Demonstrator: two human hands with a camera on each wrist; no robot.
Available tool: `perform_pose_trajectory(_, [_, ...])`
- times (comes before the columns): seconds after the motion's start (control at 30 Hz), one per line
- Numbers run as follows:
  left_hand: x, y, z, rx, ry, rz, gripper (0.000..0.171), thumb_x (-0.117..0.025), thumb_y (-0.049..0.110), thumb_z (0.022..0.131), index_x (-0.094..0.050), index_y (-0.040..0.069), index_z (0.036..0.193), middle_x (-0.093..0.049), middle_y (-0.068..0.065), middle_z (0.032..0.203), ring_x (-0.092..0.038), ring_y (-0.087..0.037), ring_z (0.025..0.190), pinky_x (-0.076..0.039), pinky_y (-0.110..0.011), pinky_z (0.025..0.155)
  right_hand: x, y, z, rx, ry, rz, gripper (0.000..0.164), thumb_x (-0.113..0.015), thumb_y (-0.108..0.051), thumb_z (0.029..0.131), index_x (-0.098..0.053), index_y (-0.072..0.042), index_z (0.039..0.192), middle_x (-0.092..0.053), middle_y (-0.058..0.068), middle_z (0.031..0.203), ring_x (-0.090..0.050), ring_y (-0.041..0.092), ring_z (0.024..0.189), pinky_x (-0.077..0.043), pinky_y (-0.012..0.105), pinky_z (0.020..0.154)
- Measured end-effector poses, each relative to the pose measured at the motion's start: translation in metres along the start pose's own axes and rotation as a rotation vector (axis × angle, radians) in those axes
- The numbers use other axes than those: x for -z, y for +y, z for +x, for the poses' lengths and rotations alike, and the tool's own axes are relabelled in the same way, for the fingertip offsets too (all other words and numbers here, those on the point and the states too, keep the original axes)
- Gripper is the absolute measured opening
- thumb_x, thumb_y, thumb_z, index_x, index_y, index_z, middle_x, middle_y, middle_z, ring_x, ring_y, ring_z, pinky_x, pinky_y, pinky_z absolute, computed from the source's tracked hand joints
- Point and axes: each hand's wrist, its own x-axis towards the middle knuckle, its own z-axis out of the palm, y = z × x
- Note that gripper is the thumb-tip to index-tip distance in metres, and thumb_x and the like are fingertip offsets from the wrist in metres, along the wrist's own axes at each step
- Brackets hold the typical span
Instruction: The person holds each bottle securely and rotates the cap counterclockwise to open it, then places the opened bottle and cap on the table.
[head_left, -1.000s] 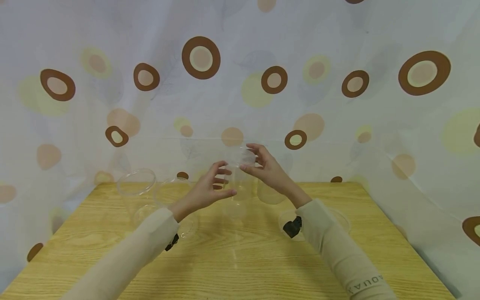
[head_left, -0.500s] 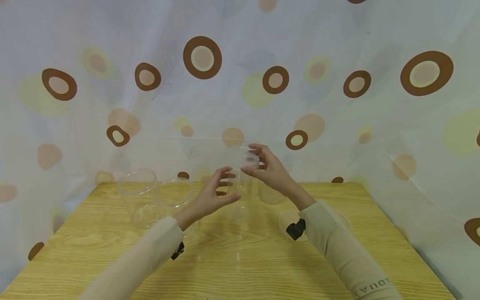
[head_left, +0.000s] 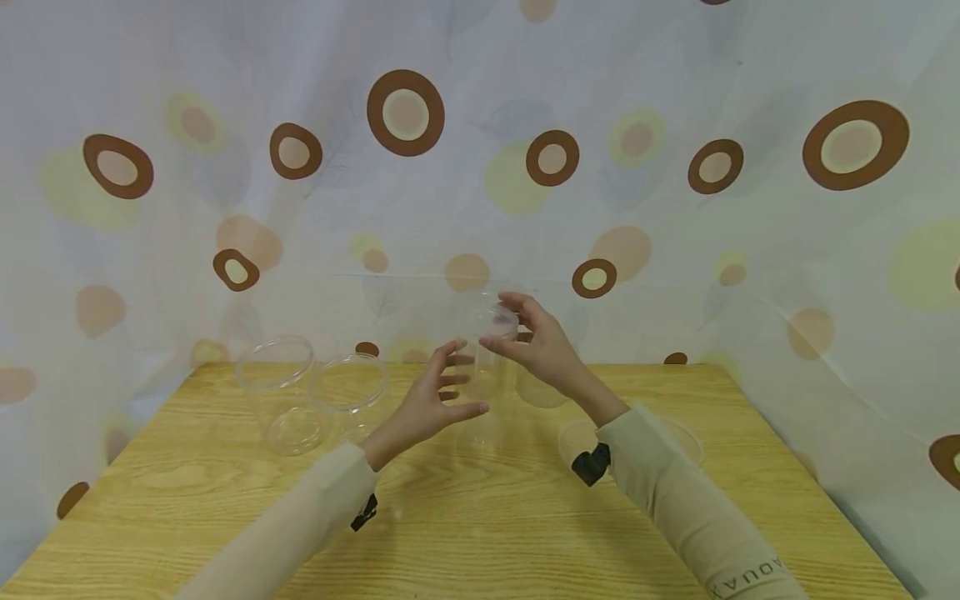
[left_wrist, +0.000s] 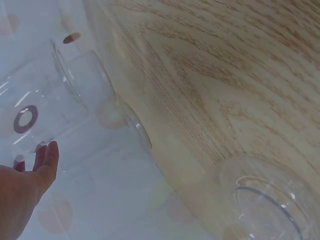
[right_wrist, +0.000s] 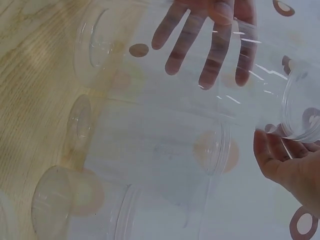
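Note:
A clear cylindrical jar (head_left: 487,385) stands between my two hands; it is so transparent that I cannot tell whether its base touches the table. My left hand (head_left: 417,408) holds the jar's side, thumb in front and fingers behind; the right wrist view shows those fingers (right_wrist: 212,62) through the wall. At the top, my right hand (head_left: 553,352) pinches a clear ring-like lid (right_wrist: 295,112) between thumb and fingers. In the left wrist view, my left hand (left_wrist: 25,195) lies along the jar (left_wrist: 42,102).
Two clear jars, one (head_left: 273,364) farther left than the other (head_left: 348,383), stand open at the left. Another jar (head_left: 542,390) is behind my right hand. Clear discs (head_left: 577,437) lie near my right wrist on the wooden table (head_left: 465,533). A patterned cloth (head_left: 480,217) hangs behind.
Both hands and the jar have shifted slightly to the right. My left hand has slid a little lower, while the right has stayed at the jar's top.

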Motion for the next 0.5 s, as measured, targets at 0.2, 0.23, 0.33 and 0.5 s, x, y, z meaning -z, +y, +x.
perform_pose_trajectory(0.2, [0.0001, -0.0040, -0.0011, -0.043, 0.024, 0.017, 0.079, -0.075, 0.009, 0.074, -0.028, 0.015, 0.137, -0.045, -0.015, 0.131, -0.051, -0.035, 0.115, -0.038, -0.052, 0.099, 0.0031, 0.0003, -0.0001, 0.002, -0.025, -0.006, 0.067, -0.071, -0.025, 0.079, -0.038, -0.015, 0.137, -0.049, 0.011, 0.131, -0.051, 0.027, 0.116, -0.044, 0.044, 0.096])
perform_pose_trajectory(0.23, [0.0004, -0.0043, -0.0013, -0.050, 0.025, 0.018, 0.079, -0.076, 0.009, 0.073, -0.029, 0.014, 0.136, -0.045, -0.015, 0.130, -0.052, -0.035, 0.114, -0.038, -0.053, 0.098, 0.0035, 0.0009, 0.0001, 0.004, -0.029, -0.006, 0.067, -0.072, -0.025, 0.079, -0.038, -0.016, 0.136, -0.049, 0.010, 0.131, -0.051, 0.026, 0.117, -0.043, 0.044, 0.097])
perform_pose_trajectory(0.33, [0.0017, -0.0045, -0.0025, -0.067, 0.023, 0.022, 0.079, -0.077, 0.008, 0.072, -0.031, 0.015, 0.135, -0.047, -0.016, 0.129, -0.053, -0.036, 0.112, -0.038, -0.054, 0.097, 0.0051, 0.0020, -0.0002, 0.012, -0.040, 0.002, 0.066, -0.073, -0.024, 0.078, -0.040, -0.017, 0.135, -0.048, 0.008, 0.133, -0.048, 0.024, 0.120, -0.040, 0.046, 0.100])
perform_pose_trajectory(0.5, [0.0042, -0.0048, -0.0040, -0.077, 0.018, 0.040, 0.079, -0.078, 0.007, 0.070, -0.034, 0.016, 0.135, -0.050, -0.017, 0.127, -0.055, -0.036, 0.109, -0.040, -0.054, 0.096, 0.0080, 0.0028, -0.0023, 0.030, -0.068, 0.004, 0.066, -0.074, -0.024, 0.077, -0.042, -0.019, 0.134, -0.045, 0.006, 0.137, -0.044, 0.023, 0.124, -0.035, 0.047, 0.103])
